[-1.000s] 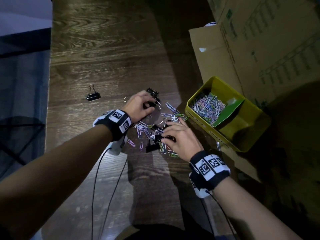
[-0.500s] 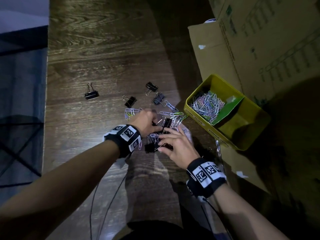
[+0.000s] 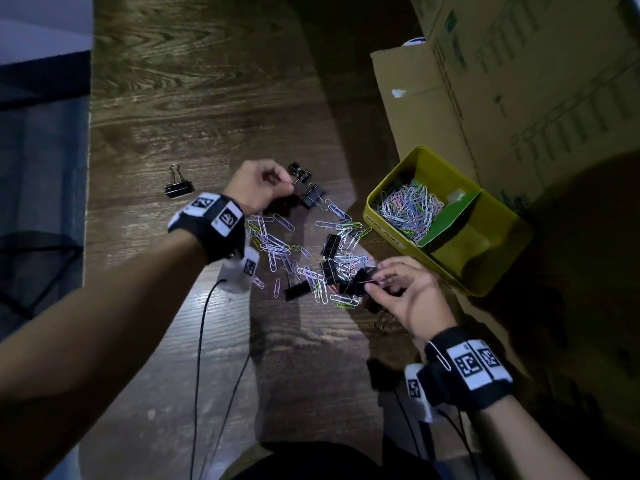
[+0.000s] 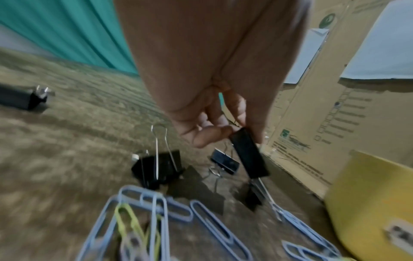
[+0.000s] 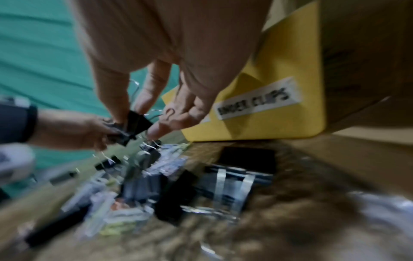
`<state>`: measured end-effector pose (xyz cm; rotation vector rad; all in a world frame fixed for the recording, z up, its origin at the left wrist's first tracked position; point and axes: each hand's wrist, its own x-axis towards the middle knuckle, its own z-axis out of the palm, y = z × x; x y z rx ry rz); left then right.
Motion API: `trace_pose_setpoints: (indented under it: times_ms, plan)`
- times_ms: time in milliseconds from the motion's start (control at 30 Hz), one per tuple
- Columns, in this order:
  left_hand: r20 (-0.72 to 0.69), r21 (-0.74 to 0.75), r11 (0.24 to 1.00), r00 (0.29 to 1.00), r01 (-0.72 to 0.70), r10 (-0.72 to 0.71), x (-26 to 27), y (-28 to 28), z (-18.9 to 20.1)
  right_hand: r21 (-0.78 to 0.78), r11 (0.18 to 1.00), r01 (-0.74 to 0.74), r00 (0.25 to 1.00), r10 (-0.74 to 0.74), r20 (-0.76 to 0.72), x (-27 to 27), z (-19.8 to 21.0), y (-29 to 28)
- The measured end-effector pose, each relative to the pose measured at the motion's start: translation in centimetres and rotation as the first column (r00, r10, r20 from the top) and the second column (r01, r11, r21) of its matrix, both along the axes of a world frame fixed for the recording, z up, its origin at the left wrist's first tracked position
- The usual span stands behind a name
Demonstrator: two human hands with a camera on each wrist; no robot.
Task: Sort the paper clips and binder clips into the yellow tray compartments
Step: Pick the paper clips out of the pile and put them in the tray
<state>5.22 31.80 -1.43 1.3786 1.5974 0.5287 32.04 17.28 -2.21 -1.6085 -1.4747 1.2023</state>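
Note:
Loose coloured paper clips point(image 3: 277, 245) and black binder clips point(image 3: 330, 244) lie scattered on the wooden table. My left hand point(image 3: 284, 183) hovers at the far side of the pile; in the left wrist view its fingertips point(image 4: 232, 131) pinch a black binder clip point(image 4: 249, 155) that hangs off the table. My right hand point(image 3: 375, 284) is at the pile's near right and pinches another black binder clip point(image 5: 137, 126) by its body. The yellow tray point(image 3: 381, 216) stands to the right. Its far compartment holds paper clips point(image 3: 410, 206), and a green divider point(image 3: 450, 220) closes off the near one.
A lone binder clip point(image 3: 178, 187) lies far left on the table. Two more binder clips point(image 3: 313, 195) rest beside my left hand. A large cardboard box point(image 3: 519, 81) stands behind the tray. The tray's side bears a "BINDER CLIPS" label point(image 5: 257, 100). Cables trail from both wristbands.
My left hand left the middle of the pile, moved to the far binder clips and lifted one. My right hand shifted slightly right with its clip.

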Motion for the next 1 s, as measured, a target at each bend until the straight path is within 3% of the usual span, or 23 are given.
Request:
trace_pose_setpoints:
  times_ms: [133, 200, 267, 333, 400, 500, 633, 767, 867, 1000]
  plan:
    - [-0.158, 0.011, 0.997, 0.984, -0.075, 0.076, -0.6, 2.4, -0.6, -0.152, 0.978, 0.143, 0.984, -0.124, 0.126, 0.7, -2.7, -0.8]
    - [-0.234, 0.026, 0.998, 0.97, -0.066, 0.07, -0.7, 2.5, -0.9, -0.125, 0.977, 0.175, 0.959, -0.14, 0.248, 1.1, -3.9, -1.1]
    - [-0.34, 0.139, 0.989, 0.936, -0.046, 0.091, -0.6, 1.6, -0.5, -0.07, 0.992, 0.101, 0.921, -0.066, 0.384, 1.5, -4.2, -1.3]
    - [-0.389, 0.311, 0.949, 0.917, 0.047, 0.082, -0.1, -0.5, 0.2, 0.016, 1.0, 0.001, 0.865, -0.009, 0.502, 1.7, -4.1, -1.5]
    - [-0.402, 0.337, 0.914, 0.912, 0.225, -0.076, 0.9, -3.8, 0.9, 0.064, 0.997, -0.036, 0.822, -0.007, 0.569, 1.5, -3.6, -1.5]
    - [-0.447, 0.085, 0.887, 0.813, 0.455, -0.374, 2.0, -9.7, 0.3, 0.059, 0.998, 0.004, 0.844, -0.035, 0.535, 1.4, -3.6, -1.6]
    - [-0.54, -0.047, 0.87, 0.721, 0.49, -0.435, 3.0, -14.5, -1.6, 0.028, 0.997, 0.073, 0.869, -0.077, 0.489, 1.9, -3.1, -1.9]
    - [-0.527, 0.04, 0.858, 0.74, 0.513, -0.418, 3.0, -16.5, -2.9, -0.192, 0.95, 0.246, 0.926, -0.172, 0.335, 2.4, -2.0, -2.1]
    - [-0.535, 0.137, 0.847, 0.757, 0.514, -0.374, 3.2, -17.9, -2.8, -0.196, 0.951, 0.241, 0.96, -0.204, 0.189, 3.0, -1.9, -2.9]
    - [-0.492, 0.159, 0.777, 0.731, 0.609, -0.473, 6.4, -21.2, -2.8, -0.317, 0.926, 0.206, 0.969, -0.148, 0.197, 4.3, -2.8, -4.4]
